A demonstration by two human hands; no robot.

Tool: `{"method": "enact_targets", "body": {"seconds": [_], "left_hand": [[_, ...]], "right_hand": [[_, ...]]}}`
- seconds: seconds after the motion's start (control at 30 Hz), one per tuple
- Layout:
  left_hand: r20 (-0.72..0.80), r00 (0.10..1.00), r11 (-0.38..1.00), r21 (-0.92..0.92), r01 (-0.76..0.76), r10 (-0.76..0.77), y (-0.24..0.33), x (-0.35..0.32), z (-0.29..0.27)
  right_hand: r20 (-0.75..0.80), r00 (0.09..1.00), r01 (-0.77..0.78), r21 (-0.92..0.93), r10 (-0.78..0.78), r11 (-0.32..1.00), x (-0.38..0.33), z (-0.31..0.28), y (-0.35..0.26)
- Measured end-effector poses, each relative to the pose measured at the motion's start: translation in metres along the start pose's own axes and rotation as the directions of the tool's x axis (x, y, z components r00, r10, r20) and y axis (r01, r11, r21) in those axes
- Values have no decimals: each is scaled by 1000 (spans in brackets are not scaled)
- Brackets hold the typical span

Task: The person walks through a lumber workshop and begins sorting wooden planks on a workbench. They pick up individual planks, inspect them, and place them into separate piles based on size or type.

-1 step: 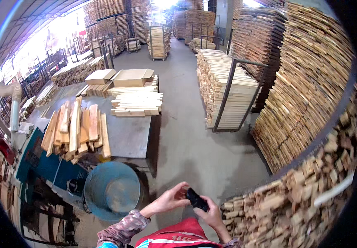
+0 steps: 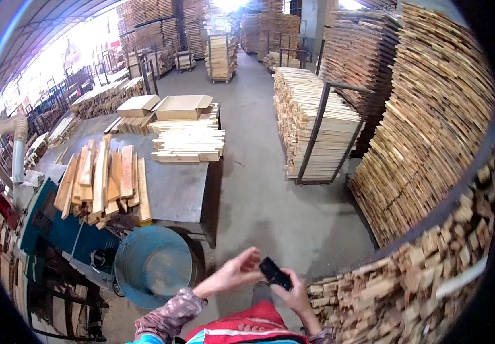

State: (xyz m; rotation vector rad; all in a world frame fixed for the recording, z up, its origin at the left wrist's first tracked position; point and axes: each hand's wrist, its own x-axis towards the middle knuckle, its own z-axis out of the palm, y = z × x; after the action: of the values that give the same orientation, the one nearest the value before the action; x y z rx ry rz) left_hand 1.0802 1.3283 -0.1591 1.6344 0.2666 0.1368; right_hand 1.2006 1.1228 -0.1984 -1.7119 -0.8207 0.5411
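A small black phone (image 2: 275, 273) sits in my right hand (image 2: 294, 293), low in the middle of the view. The thumb and fingers of that hand close on its lower end. Just left of the phone's upper end is my left hand (image 2: 237, 273), its fingers bent and apart. It holds nothing, and a narrow gap shows between its fingertips and the phone. What the phone's face displays cannot be made out.
A blue round tub (image 2: 154, 266) stands on my left beside a metal table (image 2: 181, 198) bearing loose boards (image 2: 107, 178) and cardboard boxes (image 2: 184, 107). To the right are a cart of stacked boards (image 2: 322, 123), a tall wood stack (image 2: 431, 120) and piled offcuts (image 2: 408, 286).
My left hand has come off the phone and shifted slightly left and up. The right hand still grips the phone, almost in the same place.
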Motion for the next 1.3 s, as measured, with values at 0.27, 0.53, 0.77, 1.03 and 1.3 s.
{"method": "enact_targets", "body": {"seconds": [0.27, 0.53, 0.77, 1.03, 1.3], "left_hand": [[-485, 864, 937, 347, 50, 133, 2, 223, -154], [-582, 695, 681, 710, 179, 423, -33, 400, -352], [-661, 612, 539, 735, 411, 435, -72, 591, -551], [-763, 641, 133, 645, 752, 78, -118, 759, -700], [-779, 608, 151, 626, 765, 153, -152, 820, -768]], "right_hand": [[-110, 989, -66, 275, 100, 959, 271, -73, 5], [111, 978, 190, -137, -175, 972, 481, -67, 20], [276, 960, 129, -254, -56, 958, 671, -49, 36], [309, 950, 112, -193, -48, 975, 845, -19, 46], [634, 773, 234, -288, 2, 929, 1057, 15, 89]]}}
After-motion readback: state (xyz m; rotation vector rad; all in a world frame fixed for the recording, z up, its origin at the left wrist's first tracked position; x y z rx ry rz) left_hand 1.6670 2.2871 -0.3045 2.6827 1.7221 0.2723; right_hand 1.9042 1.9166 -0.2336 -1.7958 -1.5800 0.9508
